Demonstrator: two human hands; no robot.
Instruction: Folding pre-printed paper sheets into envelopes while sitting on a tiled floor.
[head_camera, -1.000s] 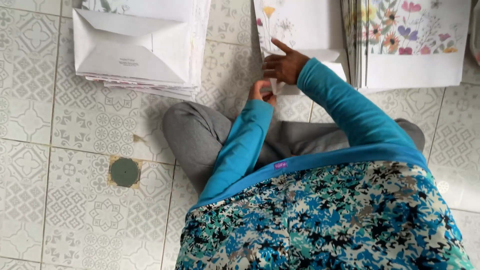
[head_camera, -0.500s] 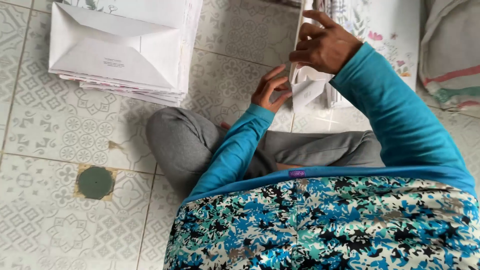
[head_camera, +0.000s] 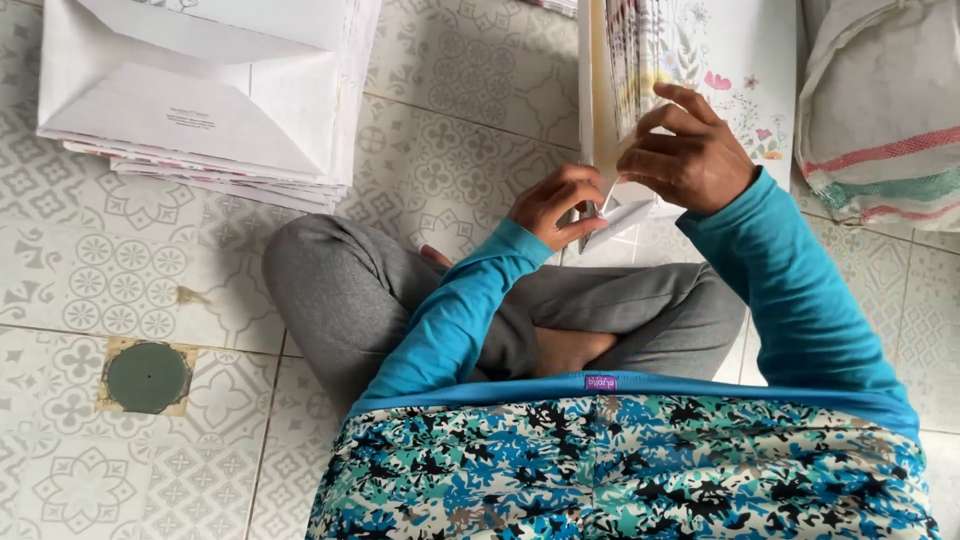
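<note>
I sit cross-legged on a patterned tile floor. My left hand (head_camera: 556, 205) pinches the lower corner of a white folded paper piece (head_camera: 618, 215) in front of my knees. My right hand (head_camera: 688, 152) grips the same paper from above, with its fingers against the edges of a floral-printed paper stack (head_camera: 700, 60) that stands just behind it. Both hands are closed on the paper. Both sleeves are teal.
A pile of white folded paper bags (head_camera: 200, 95) lies at the upper left. At the upper right rests a white woven sack (head_camera: 880, 110) with red and green stripes. A round green floor cap (head_camera: 147, 377) sits at the lower left.
The view has shifted so the white pile and floral stack sit differently in frame. My right hand came down from the top of the floral stack to meet my left hand on the folded paper.
</note>
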